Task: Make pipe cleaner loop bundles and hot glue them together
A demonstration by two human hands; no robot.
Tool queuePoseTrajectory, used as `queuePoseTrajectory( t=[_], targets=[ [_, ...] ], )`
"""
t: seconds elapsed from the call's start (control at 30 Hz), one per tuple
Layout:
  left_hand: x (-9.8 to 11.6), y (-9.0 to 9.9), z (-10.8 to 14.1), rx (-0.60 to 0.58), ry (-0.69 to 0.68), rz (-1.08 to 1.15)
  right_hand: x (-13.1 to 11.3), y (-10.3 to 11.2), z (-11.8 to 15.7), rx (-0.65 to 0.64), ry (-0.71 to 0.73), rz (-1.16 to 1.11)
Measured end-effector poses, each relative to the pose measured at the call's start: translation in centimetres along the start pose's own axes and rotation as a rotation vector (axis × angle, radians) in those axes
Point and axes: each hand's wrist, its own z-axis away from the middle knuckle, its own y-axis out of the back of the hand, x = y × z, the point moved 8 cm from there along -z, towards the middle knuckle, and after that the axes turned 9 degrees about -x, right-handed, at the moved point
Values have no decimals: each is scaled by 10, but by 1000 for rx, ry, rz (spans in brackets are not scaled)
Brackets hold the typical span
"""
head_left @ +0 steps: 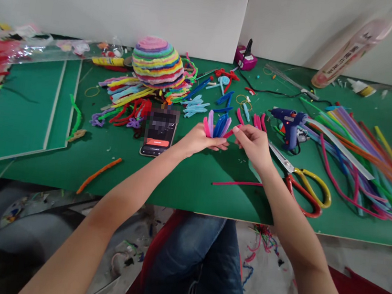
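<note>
My left hand (pixel 202 140) is closed around a bundle of short pipe cleaner pieces (pixel 218 125) in pink, lilac and blue, their ends pointing up and away. Close on its right, my right hand (pixel 254 144) pinches a pink pipe cleaner piece (pixel 231 133) whose other end touches the bundle. Just beyond my hands lie more pink pieces (pixel 260 122) and a pile of light blue pieces (pixel 196 106). A long pink pipe cleaner (pixel 237 184) runs along the table under my right wrist.
Scissors (pixel 295 172) with red and yellow handles and a blue glue gun (pixel 290 123) lie at right, before many long pipe cleaners (pixel 367 160). A phone (pixel 160 131), a striped pipe cleaner dome (pixel 158 62) and a green board (pixel 27 115) are at left. A pink bottle (pixel 350 54) stands behind.
</note>
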Motion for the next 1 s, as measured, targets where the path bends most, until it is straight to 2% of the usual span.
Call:
queuePoseTrajectory(
  t=[0.33, 0.53, 0.8, 1.0],
  targets=[
    [-4, -2, 0, -39, 74, -43, -15, 1, 1, -96, 36, 170],
    [-9, -1, -1, -36, 121, -63, -14, -3, 1, -158, 26, 192],
    [-7, -9, 3, -86, 136, -80, -14, -6, 2, -242, 54, 256],
    [-3, -2, 3, 12, 122, -61, -8, -4, 0, -189, 18, 202]
  ],
)
